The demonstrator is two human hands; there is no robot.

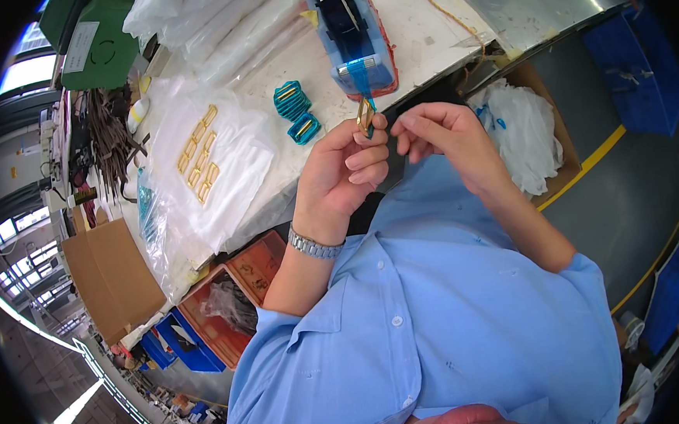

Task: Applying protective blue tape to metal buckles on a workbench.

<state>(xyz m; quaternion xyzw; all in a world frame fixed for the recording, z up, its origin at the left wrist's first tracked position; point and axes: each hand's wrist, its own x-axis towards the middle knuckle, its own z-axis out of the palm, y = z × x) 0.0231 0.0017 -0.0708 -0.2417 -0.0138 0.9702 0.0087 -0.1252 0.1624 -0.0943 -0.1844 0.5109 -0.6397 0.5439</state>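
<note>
At the near edge of the table my left hand [344, 165] pinches a small gold-coloured metal buckle [365, 119] between thumb and fingers. A strip of blue tape [360, 82] runs from the tape dispenser [380, 54] down to the buckle. Just to the right, my right hand [455, 139] is curled with thumb and fingertips close together; whether anything is between them is hidden. Left of the dispenser lie two bundles wrapped in blue tape, a larger bundle [292, 100] and a smaller bundle [303, 128], with gold showing through. Several gold buckles [198, 154] lie in rows farther left.
White plastic sheeting [232, 176] lies under the buckle rows, and plastic bags [219, 21] are piled behind. A green machine [104, 44] stands at the far left. Below the table sit an orange bin [214, 328] and, to the right, a carton with a white bag [525, 134].
</note>
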